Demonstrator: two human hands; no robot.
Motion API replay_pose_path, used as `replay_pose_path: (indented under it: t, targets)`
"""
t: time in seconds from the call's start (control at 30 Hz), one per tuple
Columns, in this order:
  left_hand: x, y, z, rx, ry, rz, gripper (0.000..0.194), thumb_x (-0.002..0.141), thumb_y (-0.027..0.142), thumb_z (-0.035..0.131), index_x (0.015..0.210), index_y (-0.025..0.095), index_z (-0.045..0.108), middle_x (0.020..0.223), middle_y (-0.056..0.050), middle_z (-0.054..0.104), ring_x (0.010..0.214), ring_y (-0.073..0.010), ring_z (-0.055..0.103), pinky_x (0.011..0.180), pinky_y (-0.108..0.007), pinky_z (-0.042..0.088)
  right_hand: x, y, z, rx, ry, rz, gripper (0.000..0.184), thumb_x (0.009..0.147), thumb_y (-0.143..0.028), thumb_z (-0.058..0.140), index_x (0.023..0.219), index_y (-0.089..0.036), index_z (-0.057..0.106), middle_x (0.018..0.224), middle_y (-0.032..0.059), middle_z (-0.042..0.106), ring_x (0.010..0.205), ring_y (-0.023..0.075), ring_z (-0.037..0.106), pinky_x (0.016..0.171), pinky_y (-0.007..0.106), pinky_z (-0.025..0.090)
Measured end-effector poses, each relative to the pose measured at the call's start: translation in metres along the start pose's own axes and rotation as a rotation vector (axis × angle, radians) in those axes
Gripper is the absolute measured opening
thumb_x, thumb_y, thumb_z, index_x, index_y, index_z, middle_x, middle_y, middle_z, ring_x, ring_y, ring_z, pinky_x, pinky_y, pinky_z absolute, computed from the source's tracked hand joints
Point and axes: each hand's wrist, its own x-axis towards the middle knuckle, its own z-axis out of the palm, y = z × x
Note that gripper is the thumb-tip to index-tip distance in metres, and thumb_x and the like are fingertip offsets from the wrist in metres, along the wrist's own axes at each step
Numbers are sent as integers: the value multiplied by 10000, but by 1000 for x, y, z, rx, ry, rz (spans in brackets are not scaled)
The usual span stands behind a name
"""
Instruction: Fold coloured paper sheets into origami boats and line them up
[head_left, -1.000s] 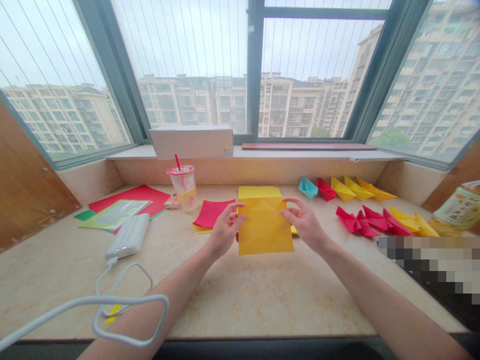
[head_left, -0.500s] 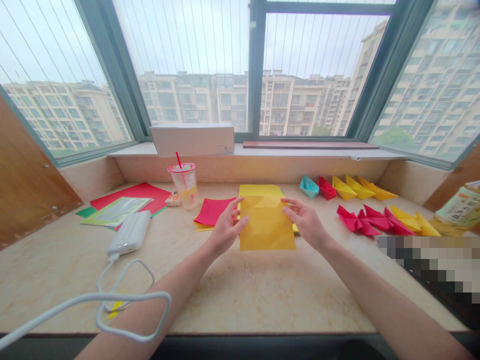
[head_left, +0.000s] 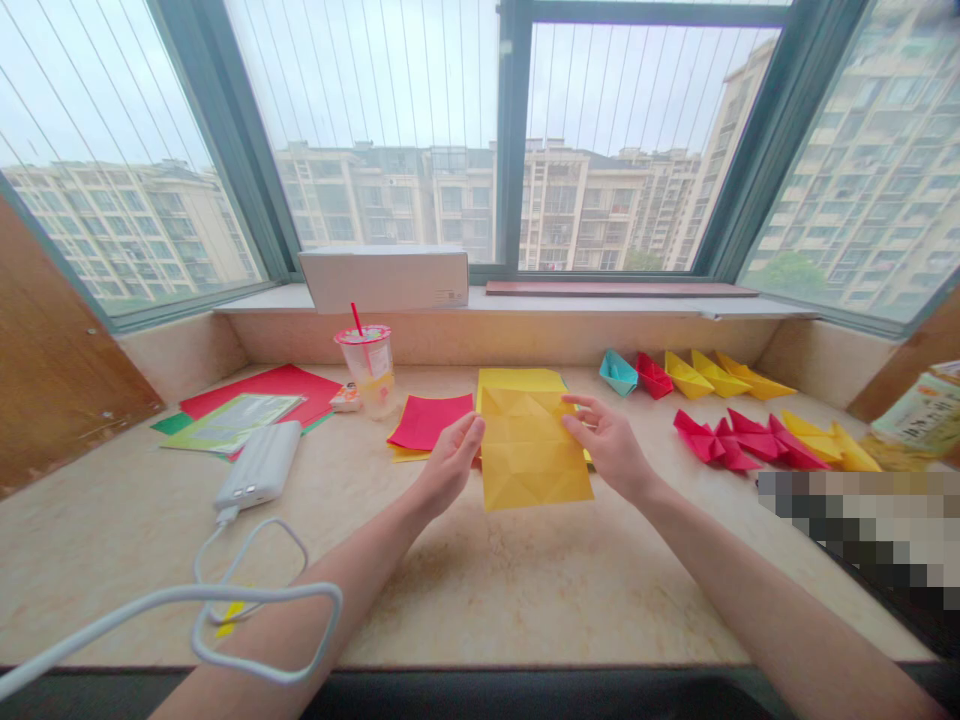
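Between left hand [head_left: 454,452] and right hand [head_left: 615,440], creased yellow paper square [head_left: 535,455] is finger-pinched at edges, tearable if tugged unevenly.

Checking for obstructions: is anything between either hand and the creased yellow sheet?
Nothing visible is in the way: the left hand holds the creased yellow sheet at its left edge, the right hand near its upper right corner. The red-topped paper stack lies beyond the left hand, not in between.
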Motion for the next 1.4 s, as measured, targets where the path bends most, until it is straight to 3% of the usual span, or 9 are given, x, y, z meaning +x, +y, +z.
replay_pose_path:
  t: [0.1, 0.23, 0.37, 0.67, 0.83, 1.03, 1.13, 1.2, 1.4]
  targets:
    - [-1, -1, -1, -101, -50, -27, 598, 862, 660, 499, 1181, 162, 589, 976, -110, 741, 862, -242, 723, 630, -274, 546, -1, 2, 2, -5, 28, -7, 507, 765, -485, 723, 1160, -190, 602, 845, 35, 696, 712, 185, 696, 584, 267, 547]
    - [-1, -3, 1, -30, -98, -28, 538, 803, 480, 702, 1218, 150, 605, 1089, -131, 728, 961, -278, 705, 769, -332, 561, -2, 6, 3, -53, 52, -24, 515, 775, -487, 709, 1187, -203, 588, 834, 10, 650, 657, 171, 689, 530, 247, 532]
    - [1, -9, 3, 13, -54, -26, 487, 793, 394, 736, 1189, 132, 629, 1117, -137, 724, 970, -285, 705, 842, -378, 558, -2, 7, 3, -103, 27, -25, 511, 778, -485, 702, 1193, -204, 602, 904, 22, 623, 640, 161, 679, 521, 255, 528]
    - [1, -5, 7, -44, -26, -48, 466, 800, 348, 713, 1210, 149, 614, 1117, -122, 728, 941, -269, 716, 780, -353, 577, -3, 3, 4, -19, 3, -29, 552, 754, -451, 737, 1226, -225, 559, 869, 9, 636, 677, 173, 691, 574, 277, 563]
    - [1, -3, 8, -59, -12, -38, 474, 814, 329, 694, 1246, 165, 591, 1084, -107, 738, 896, -246, 726, 756, -338, 580, -2, 0, 4, 6, 2, -20, 698, 750, -433, 753, 1348, -238, 451, 882, 7, 634, 668, 168, 687, 567, 270, 561]
    - [1, -1, 4, -77, 17, -23, 632, 861, 347, 652, 1427, 215, 402, 1008, -86, 748, 861, -213, 731, 735, -313, 576, -2, -2, 4, 29, 41, -13, 772, 731, -425, 766, 1387, -259, 393, 857, -5, 643, 672, 167, 689, 560, 265, 566]
    - [1, -1, 2, -78, 62, 14, 780, 853, 319, 662, 1506, 267, 240, 989, -58, 750, 836, -190, 732, 733, -301, 572, -2, -2, 4, 41, 33, -27, 678, 740, -416, 760, 1319, -295, 429, 861, -14, 637, 657, 167, 689, 565, 281, 575]
    - [0, 0, 2, -80, 71, 30, 813, 845, 312, 672, 1516, 270, 215, 982, -52, 750, 840, -184, 730, 741, -293, 567, -3, -3, 4, 38, 26, -30, 591, 749, -415, 753, 1251, -293, 464, 862, -18, 629, 647, 165, 687, 568, 288, 578]
    - [2, 3, 2, -66, 77, -17, 654, 866, 440, 629, 1432, 193, 412, 974, -77, 748, 849, -213, 724, 700, -285, 567, -3, -4, 4, 30, 28, -31, 638, 747, -419, 756, 1288, -287, 445, 851, -17, 633, 666, 177, 697, 571, 288, 579]
